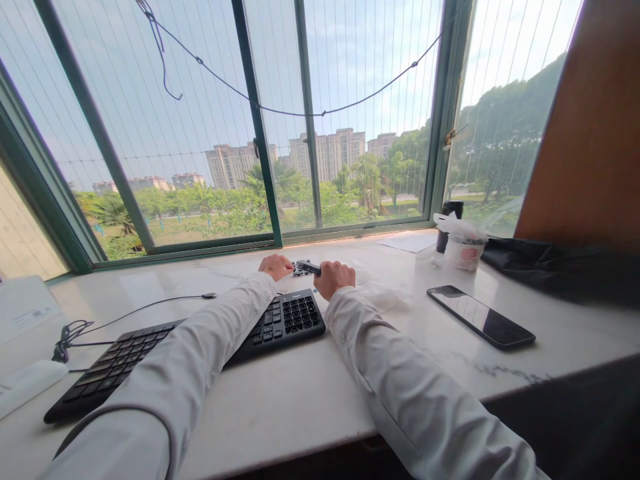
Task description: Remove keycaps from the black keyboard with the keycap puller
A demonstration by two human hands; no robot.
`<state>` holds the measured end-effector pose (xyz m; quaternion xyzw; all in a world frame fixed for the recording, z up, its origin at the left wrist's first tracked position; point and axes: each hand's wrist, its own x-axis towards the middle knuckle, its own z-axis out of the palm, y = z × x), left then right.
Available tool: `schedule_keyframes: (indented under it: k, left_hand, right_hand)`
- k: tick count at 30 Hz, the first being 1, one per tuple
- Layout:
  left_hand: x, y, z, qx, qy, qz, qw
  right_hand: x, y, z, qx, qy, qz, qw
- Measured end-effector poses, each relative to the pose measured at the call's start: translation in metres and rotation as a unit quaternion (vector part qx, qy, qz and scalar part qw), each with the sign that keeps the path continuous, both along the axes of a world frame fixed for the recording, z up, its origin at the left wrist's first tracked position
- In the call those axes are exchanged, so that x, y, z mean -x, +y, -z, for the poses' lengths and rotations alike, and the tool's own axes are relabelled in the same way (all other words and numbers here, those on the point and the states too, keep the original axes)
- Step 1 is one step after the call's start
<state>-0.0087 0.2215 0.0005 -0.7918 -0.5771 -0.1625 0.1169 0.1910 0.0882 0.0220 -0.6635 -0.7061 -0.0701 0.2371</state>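
Reaching past a keyboard (300,313) at a window

At the left edge a white labelled object (27,310) and a rounded white one (30,387) are cut off by the frame, so I can't say what they are. Next to them a dark cable (65,340) lies bunched, probably pushed aside for working room. The keyboard lies aslant under the left sleeve (200,347), which hides its middle.

Behind it, the left hand (277,267) bends its fingertips down beside some small dark pieces (301,268); whether they pinch anything, I can't tell. The pieces lie on the tabletop between the hands, too small to identify and partly covered by a dark tool (310,267). The right hand (336,279) curls its fingers firmly round that tool, aiming its end leftward, presumably for control close to the left fingertips.

Further right come crumpled clear film (385,293), a phone (480,317), then a bagged cup (464,250) partly hiding a black bottle (445,240). A black bag or cloth (545,270) blurs towards the right edge.
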Motion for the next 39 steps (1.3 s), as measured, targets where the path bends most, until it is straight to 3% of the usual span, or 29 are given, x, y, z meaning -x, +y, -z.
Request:
schedule_keyframes:
  k: [25,39]
  left_hand:
    - [-0.006,0.001,0.004,-0.015,0.043,-0.032,0.998]
    - [-0.001,-0.011,-0.005,-0.032,0.024,-0.014,0.999]
  right_hand:
    - [0.002,0.003,0.003,-0.009,0.003,-0.009,1.000]
    - [0.001,0.002,0.001,0.002,0.000,-0.009,1.000]
